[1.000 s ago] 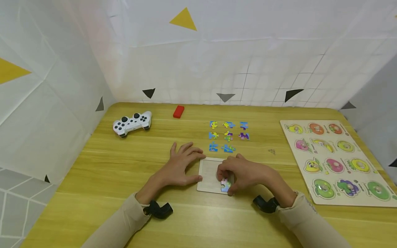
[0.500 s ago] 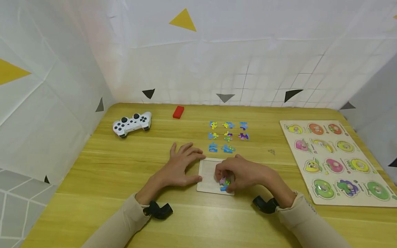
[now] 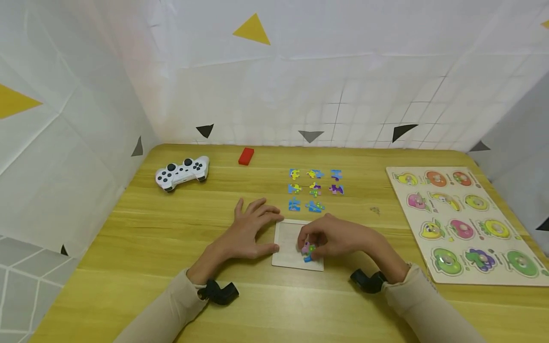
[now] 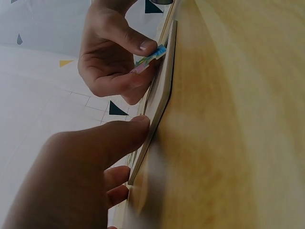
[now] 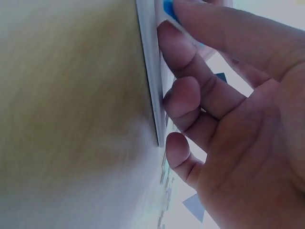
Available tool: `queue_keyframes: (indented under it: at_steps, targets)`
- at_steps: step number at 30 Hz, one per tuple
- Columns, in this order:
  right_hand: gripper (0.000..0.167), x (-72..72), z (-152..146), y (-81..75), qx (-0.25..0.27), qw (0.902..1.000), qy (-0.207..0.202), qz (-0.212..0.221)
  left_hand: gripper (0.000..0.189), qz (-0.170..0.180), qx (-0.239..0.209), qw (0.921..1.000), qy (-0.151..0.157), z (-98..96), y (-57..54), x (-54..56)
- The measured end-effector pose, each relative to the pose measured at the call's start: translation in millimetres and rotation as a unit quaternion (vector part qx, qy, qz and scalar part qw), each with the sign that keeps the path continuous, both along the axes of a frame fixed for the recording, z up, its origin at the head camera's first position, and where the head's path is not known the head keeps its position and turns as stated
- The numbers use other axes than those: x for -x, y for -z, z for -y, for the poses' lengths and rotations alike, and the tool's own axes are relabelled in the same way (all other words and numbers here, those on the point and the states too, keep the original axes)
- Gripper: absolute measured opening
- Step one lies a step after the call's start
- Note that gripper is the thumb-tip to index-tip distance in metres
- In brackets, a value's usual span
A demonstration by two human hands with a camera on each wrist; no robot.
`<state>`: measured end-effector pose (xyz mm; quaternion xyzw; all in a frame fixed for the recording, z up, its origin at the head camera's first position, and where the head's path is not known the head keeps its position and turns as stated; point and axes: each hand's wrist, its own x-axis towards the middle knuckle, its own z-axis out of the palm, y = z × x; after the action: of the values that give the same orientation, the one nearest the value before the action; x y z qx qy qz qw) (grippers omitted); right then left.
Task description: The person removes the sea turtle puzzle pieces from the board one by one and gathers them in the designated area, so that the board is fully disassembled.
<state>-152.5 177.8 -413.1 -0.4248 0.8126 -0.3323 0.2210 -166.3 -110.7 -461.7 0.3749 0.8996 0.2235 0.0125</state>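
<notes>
A shallow wooden puzzle tray (image 3: 288, 244) lies on the table in front of the person. The left hand (image 3: 252, 229) spreads along the tray's left side in the head view, its thumb at the lower left edge and a fingertip by the upper left corner; the left wrist view has its thumb (image 4: 136, 126) right at the rim. Over the tray's right part, the right hand (image 3: 336, 238) pinches a jigsaw piece (image 3: 307, 248) in pink, green and blue. That jigsaw piece (image 4: 150, 59) is tilted between thumb and fingers, close above the tray.
Several loose jigsaw pieces (image 3: 315, 189) lie in rows behind the tray. A wooden fruit peg board (image 3: 465, 228) is at the right. At the back left are a white game controller (image 3: 182, 173) and a red block (image 3: 246, 156). A white sheet (image 3: 257, 95) hangs behind the table.
The right hand has lifted and tilted the jigsaw piece away from the tray's lower right corner, shifting it slightly left. The left hand stays at the tray's edge.
</notes>
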Motion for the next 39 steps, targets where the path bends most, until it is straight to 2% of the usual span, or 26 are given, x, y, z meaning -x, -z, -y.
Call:
queue_keyframes:
  at_steps: [6, 12, 17, 24, 30, 39]
  targets:
    - [0.022, 7.1, -8.0, 2.3, 0.023, 0.9989, 0.025, 0.033, 0.067, 0.003, -0.001, 1.0000, 0.000, -0.1, 0.7, -0.4]
    - [0.022, 16.5, -21.3, 2.9, 0.024, 0.9966, 0.069, 0.039, 0.066, -0.002, -0.008, 1.0000, 0.002, -0.7, 0.3, -0.7]
    - [0.022, 23.7, -33.8, 4.1, 0.031, 0.9932, 0.110, 0.023, 0.065, -0.003, -0.009, 0.9999, 0.004, -0.9, -0.7, -1.2]
    - [0.019, 30.8, -52.8, 7.8, 0.048, 0.9878, 0.147, -0.015, 0.065, -0.004, -0.006, 1.0000, 0.003, -0.7, -1.0, -2.3]
    - [0.019, 36.2, -65.2, 11.3, 0.037, 0.9801, 0.188, -0.053, 0.065, -0.002, -0.007, 1.0000, 0.002, -0.4, -0.6, -3.6]
    - [0.019, 39.6, -74.4, 14.5, 0.012, 0.9709, 0.233, -0.054, 0.065, -0.005, -0.005, 1.0000, 0.001, -0.4, -0.1, -2.9]
